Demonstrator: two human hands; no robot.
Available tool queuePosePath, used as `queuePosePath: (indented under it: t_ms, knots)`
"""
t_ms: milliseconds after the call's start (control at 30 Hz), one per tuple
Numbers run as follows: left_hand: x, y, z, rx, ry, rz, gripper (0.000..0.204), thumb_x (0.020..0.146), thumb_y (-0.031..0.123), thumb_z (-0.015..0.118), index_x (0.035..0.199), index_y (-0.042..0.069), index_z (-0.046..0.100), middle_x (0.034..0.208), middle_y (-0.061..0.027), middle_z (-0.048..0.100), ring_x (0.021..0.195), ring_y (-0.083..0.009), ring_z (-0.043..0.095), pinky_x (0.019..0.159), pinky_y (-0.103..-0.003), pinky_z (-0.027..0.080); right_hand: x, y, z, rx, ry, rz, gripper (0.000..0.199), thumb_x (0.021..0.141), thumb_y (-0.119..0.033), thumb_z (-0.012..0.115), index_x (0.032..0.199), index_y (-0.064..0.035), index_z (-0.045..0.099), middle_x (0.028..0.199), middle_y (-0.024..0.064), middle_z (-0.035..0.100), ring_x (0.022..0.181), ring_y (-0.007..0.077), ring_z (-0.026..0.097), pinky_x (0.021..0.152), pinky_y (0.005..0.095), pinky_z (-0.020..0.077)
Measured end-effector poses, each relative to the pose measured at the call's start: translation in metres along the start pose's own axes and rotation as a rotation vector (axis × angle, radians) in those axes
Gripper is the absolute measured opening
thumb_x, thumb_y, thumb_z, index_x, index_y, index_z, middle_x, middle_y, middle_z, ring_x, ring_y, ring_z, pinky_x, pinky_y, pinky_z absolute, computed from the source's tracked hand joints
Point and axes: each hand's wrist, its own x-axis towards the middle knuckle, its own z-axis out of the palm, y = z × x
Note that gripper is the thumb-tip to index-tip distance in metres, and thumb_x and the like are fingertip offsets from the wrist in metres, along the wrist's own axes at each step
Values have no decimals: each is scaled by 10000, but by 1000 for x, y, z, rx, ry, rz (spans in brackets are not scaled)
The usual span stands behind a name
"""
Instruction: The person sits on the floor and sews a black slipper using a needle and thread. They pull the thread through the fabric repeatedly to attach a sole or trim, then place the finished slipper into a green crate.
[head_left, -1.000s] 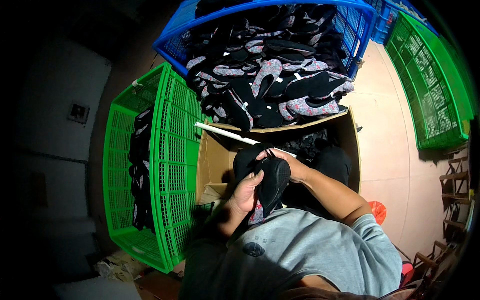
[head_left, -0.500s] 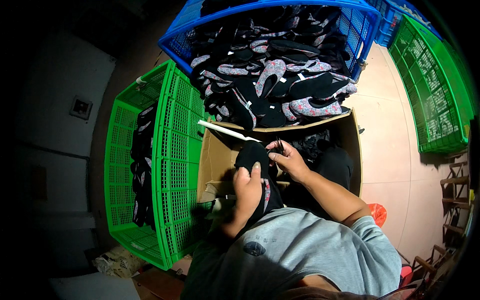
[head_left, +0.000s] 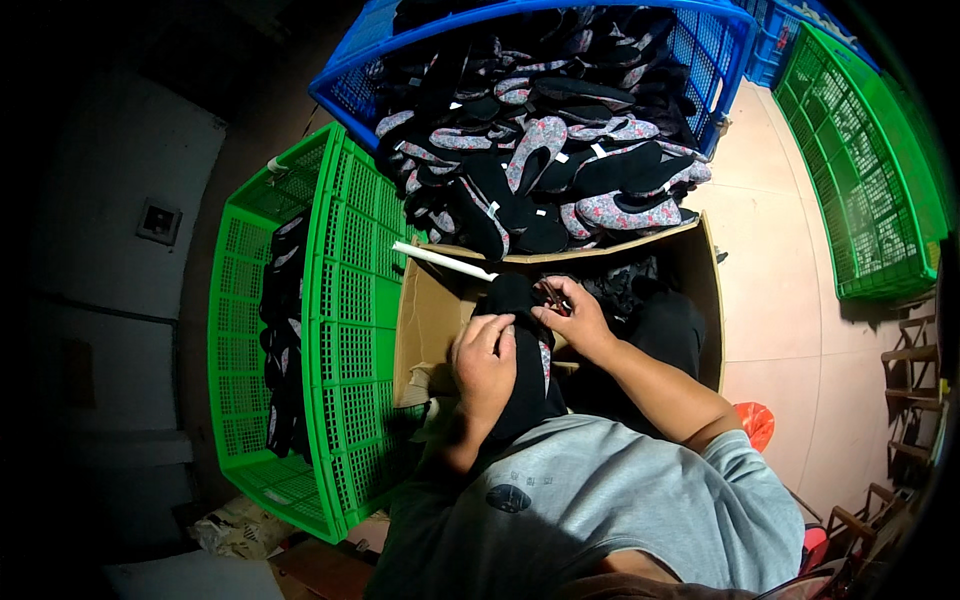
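Observation:
My left hand [head_left: 484,366] is closed on a black fabric slipper [head_left: 527,388] with a strip of floral lining along its side. The slipper lies lengthwise in front of me, above a cardboard box [head_left: 712,300]. Close to its far end is my right hand [head_left: 582,320], with its fingers curled round small dark thread snips [head_left: 550,294]. Its fingertips are at the slipper's edge; whether the blades touch the fabric I cannot tell. A white strip [head_left: 440,259] slants over the box's left side toward the slipper's far end.
Beyond the box stands a blue crate [head_left: 338,92] heaped with black and floral slippers [head_left: 625,212]. A green crate [head_left: 352,330] on the left holds dark slippers. Another green crate [head_left: 850,170] stands at far right, and a red bag [head_left: 755,427] beside my right elbow.
My left hand has shifted its grip, its fingers now bent over the slipper's top near the right hand. The slipper lies flatter. The right hand has stayed close to the same place with the snips.

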Motion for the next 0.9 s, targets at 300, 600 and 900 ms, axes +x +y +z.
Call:
queuePosePath:
  t_ms: [300, 600, 900]
  knots:
    - [35, -2, -8, 71, -54, 190, 283, 820, 15, 741, 1100, 54, 726, 989, -119, 630, 955, -343, 608, 848, -441, 496, -5, -10, 2, -168, -23, -170, 585, 794, -233, 879, 1288, -68, 614, 1118, 128, 680, 1053, 285, 625, 922, 367, 503]
    - [46, -17, -6, 23, -251, 133, 178, 859, 21, 657, 1022, 55, 719, 993, -143, 652, 982, -384, 619, 865, -468, 501, 3, 8, 7, 69, -124, -40, 344, 853, -44, 753, 1182, -48, 654, 1008, 41, 686, 895, 132, 625, 841, 290, 510]
    - [73, -42, -3, -61, -595, -94, 154, 849, -43, 661, 982, -5, 729, 928, -133, 689, 882, -278, 673, 810, -372, 527, 13, 6, 7, 358, -190, 144, 265, 888, 11, 671, 1145, -54, 651, 961, -11, 647, 849, 87, 607, 806, 247, 502]
